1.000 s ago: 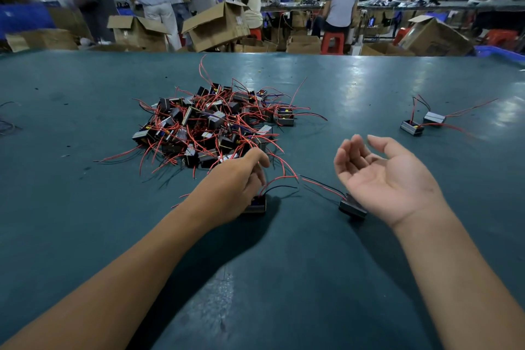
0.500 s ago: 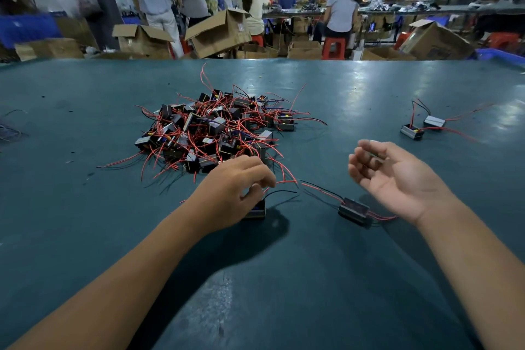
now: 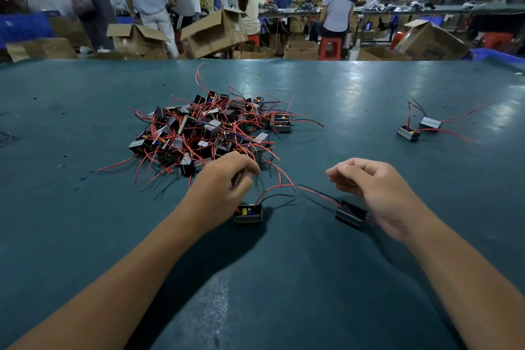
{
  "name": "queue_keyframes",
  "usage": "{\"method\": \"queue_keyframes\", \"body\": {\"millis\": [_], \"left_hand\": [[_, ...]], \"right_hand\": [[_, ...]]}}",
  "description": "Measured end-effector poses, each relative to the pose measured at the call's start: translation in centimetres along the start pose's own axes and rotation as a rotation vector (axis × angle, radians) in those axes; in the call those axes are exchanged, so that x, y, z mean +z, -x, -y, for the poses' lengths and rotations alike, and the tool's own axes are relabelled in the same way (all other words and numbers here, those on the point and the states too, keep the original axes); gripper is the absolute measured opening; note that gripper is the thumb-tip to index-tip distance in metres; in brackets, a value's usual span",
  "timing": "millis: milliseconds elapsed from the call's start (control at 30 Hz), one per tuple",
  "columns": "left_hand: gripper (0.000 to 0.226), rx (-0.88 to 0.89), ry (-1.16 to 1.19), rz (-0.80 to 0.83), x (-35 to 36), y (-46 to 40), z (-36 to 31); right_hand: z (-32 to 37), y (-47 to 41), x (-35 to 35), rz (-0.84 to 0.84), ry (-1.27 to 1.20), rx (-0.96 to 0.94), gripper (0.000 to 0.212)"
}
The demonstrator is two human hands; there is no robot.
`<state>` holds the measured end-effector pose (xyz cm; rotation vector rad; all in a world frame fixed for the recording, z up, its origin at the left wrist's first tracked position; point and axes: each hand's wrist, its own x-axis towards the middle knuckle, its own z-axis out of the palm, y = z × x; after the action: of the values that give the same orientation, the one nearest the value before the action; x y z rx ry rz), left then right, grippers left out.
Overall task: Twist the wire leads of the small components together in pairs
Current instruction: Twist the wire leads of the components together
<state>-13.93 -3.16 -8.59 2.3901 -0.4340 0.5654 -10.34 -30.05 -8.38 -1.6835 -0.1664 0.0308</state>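
Left hand curled above a small component, grip uncertain (fingertips hidden); right hand loosely curled, holding nothing, beside another component.

The heap of small black box components with red and black wire leads lies on the dark teal table top, left of centre. Before it, one open-topped box component sits beside the left hand. Right of that, a black box component lies against the right hand. Two wired grey box components lie well apart, far right. Brown cardboard cartons stand behind the table.
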Motion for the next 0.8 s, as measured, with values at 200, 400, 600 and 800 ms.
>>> {"method": "queue_keyframes", "body": {"millis": [200,400,600,800], "left_hand": [[0.025,-0.137,0.166,0.056,-0.7,-0.6,0.4],[0.012,-0.136,-0.049,0.483,-0.9,-0.3,0.6],[0.016,-0.151,0.020,0.348,-1.2,-0.6,0.6],[0.020,-0.009,0.121,0.220,-1.2,-0.5,-0.5]], "right_hand": [[-0.5,0.4,-0.2,0.025,0.121,-0.032,0.016],[-0.7,0.5,0.1,-0.059,0.183,-0.074,0.010],[-1.1,0.4,-0.1,-0.069,0.221,-0.079,0.012],[-1.4,0.2,-0.2,-0.032,0.352,-0.164,0.013]]}}
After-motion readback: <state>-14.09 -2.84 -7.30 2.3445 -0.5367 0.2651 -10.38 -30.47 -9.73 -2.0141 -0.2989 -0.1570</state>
